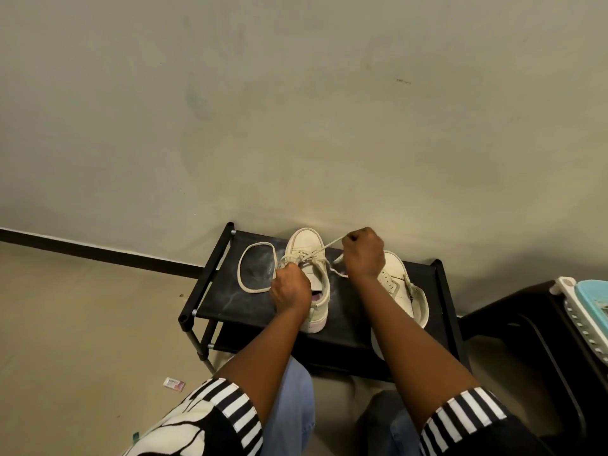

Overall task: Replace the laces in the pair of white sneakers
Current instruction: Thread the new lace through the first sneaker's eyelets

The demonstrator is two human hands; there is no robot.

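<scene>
Gripping the lace (332,242), left hand (289,287) and right hand (363,255) crowd one sneaker (306,241); right forearm (404,330) overlaps another sneaker (396,274).

a: where's open room on the rack (227,311)?
b: front left corner, bare fabric. behind it a lace loop (260,245) lies flat.
a: the middle?
b: blocked: left sneaker (307,241), right sneaker (394,274), with the left hand (289,289) and right hand (363,255) gripping the lace (330,244) over them. wall (296,126) just behind, dark stool (513,311) near the right end.
</scene>
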